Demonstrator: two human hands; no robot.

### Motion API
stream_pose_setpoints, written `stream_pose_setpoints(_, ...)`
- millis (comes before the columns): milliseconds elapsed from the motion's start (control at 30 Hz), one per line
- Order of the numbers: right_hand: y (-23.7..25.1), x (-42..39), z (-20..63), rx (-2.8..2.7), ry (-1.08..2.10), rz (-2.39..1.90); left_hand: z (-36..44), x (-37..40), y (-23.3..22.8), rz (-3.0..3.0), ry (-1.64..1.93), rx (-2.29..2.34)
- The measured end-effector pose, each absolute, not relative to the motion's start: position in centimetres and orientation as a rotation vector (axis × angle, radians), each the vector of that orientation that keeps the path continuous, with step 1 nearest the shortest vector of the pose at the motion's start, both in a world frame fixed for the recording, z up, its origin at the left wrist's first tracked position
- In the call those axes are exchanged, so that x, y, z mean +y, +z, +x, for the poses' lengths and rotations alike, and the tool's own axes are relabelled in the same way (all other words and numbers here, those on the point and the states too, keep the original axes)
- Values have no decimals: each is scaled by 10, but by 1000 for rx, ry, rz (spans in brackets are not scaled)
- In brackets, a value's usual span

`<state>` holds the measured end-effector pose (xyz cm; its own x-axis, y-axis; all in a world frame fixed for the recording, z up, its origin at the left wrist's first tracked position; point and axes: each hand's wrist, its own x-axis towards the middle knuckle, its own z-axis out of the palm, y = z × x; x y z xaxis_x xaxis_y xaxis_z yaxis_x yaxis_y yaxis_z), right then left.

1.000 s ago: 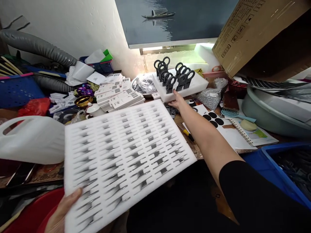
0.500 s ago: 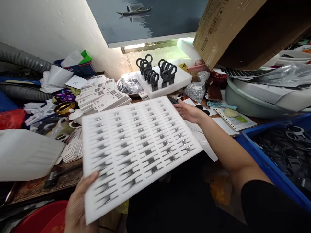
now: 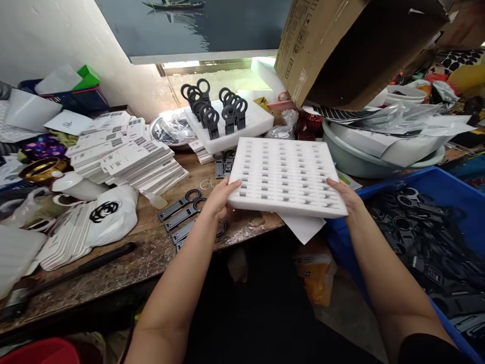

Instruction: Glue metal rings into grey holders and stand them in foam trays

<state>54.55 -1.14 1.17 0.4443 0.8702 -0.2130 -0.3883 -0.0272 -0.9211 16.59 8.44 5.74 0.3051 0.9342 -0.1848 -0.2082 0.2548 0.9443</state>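
One slotted white foam tray [image 3: 286,174], held flat over the front edge of the table [image 3: 125,255], just in front of a second foam block [image 3: 255,121] at the back. Left hand [image 3: 220,198] grips the tray's near-left corner, thumb on top, fingers curled under and hidden. Right hand [image 3: 345,194] pinches the near-right corner the same way, fingers under, out of sight. Both forearms reach forward, elbows low; right sleeve cut off at the bottom edge.

Back foam block carries black ring-topped clips [image 3: 212,106], about ten standing upright in two clusters; exact count hard, they overlap. Four or so loose black clips [image 3: 180,207] lie flat on the table beside the left hand, one partly under the wrist. One blue bin [image 3: 428,179] at right, full of black parts, too tangled to count, cut off by the frame. One stack of barcode labels [image 3: 125,156] at left. One cardboard box [image 3: 341,45] overhangs at upper right. One white sheet [image 3: 303,227] pokes out beneath the tray, mostly covered.
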Motion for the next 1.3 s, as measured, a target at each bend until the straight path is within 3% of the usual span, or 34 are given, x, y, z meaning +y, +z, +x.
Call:
stream_pose_setpoints(300, -11, 12, 524, -584, 689, -1367, 151, 102, 54, 1341, 868, 1088)
stream_pose_setpoints(467, 13, -5, 498, -1274, -51, -1613, 81, 48, 87, 1522, 850, 1123)
stream_pose_setpoints(600, 36, 6, 448, -2002, 72, -1648, 22, 13, 112, 1480, 1076, 1289)
stream_pose_setpoints(733, 56, 31, 413, -2297, -34, -2003, 1, 5, 96, 1421, 1383, 1351)
stream_pose_setpoints(1067, 74, 34, 396, -2453, -368, -2248, 3, -17, -7, 2150, 1043, 1240)
stream_pose_setpoints(1200, 72, 1, 367, -1995, -283, -1728, 0, -27, -11, 2130, 1108, 1164)
stream_pose_setpoints(1300, 56, -14, 311, -1842, 193, -1147, 5, -28, -4, 1856, 1090, 1111)
